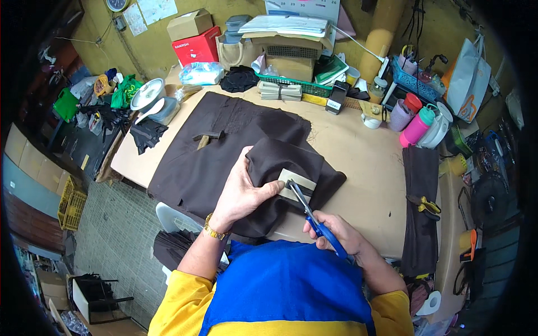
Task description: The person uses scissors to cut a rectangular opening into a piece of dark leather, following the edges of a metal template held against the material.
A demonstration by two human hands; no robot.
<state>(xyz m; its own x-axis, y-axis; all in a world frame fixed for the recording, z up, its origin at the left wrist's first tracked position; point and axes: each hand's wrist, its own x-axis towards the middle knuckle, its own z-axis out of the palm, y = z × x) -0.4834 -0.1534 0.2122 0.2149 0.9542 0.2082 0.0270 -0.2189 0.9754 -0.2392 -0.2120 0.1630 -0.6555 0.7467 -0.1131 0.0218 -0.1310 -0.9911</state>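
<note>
My left hand (242, 193) is closed on a piece of dark brown fabric (280, 154), its thumb pressing the edge of a small beige card (287, 176) with a dark slot or strip across it. Blue-handled scissors (324, 231) are in my right hand (343, 229), fingers wrapped round the handles. Their blades reach up over the card, the tips near my left thumb; whether they cut into anything is too small to tell. Beneath both hands spreads a larger dark brown cloth (190, 168), on which a hammer (206, 139) lies farther left.
Folded dark cloth (419, 224) with yellow-handled pliers (423, 205) on it lies along the table's right side (374, 168). A pink bottle (416, 130) and a blue basket (421, 81) stand at the far right. Across the back are a green tray (297, 84), card stacks (280, 91) and a red box (196, 47).
</note>
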